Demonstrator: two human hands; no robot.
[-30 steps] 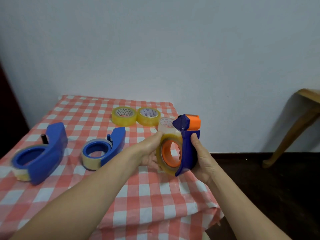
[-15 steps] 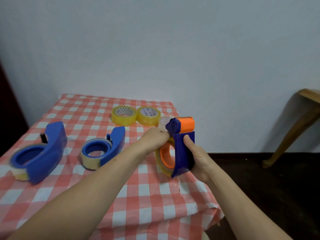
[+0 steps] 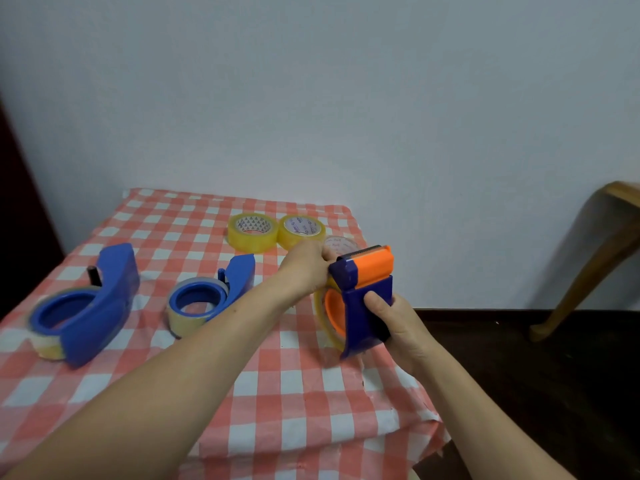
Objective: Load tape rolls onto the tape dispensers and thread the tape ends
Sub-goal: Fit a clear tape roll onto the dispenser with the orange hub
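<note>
The right hand (image 3: 398, 322) grips the handle of a blue dispenser with an orange roller (image 3: 362, 306), held upright over the table's right edge. A yellowish tape roll (image 3: 321, 317) sits on its orange hub. The left hand (image 3: 304, 266) curls its fingers at the dispenser's head; whether it pinches tape I cannot tell. Below lies a red-and-white checked cloth (image 3: 277, 393). Just beyond the left hand are three loose rolls (image 3: 252, 232); to its left, two loaded blue dispensers (image 3: 214, 299). Farther out are the white wall (image 3: 346, 98), the dark floor (image 3: 554, 375) and a wooden leg (image 3: 581, 271).
</note>
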